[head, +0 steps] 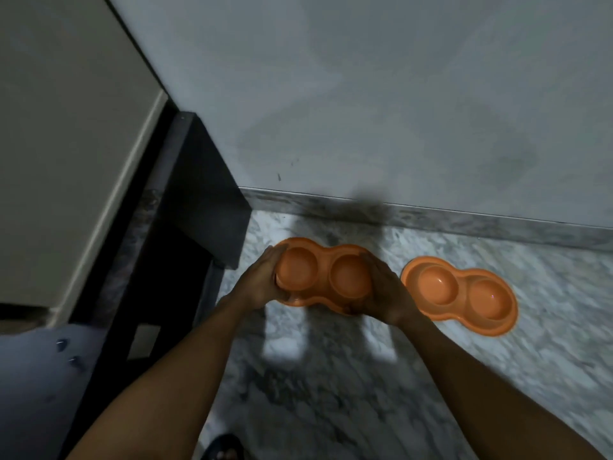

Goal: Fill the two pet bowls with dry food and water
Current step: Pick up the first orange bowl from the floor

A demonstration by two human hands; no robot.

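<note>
Left hand point(262, 280) and right hand point(384, 293) grasp the ends of an empty orange double bowl point(323, 277). A second double bowl point(459, 295) lies on the marble floor point(331, 376) just right. Step judged: fetching bowls; next calls for kibble and water.

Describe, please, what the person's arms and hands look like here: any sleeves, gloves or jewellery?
Both forearms are bare as far as the frame shows, with no sleeves in view. The left hand and right hand wear no gloves; no watch or bracelet shows. The blur hides any rings.
</note>
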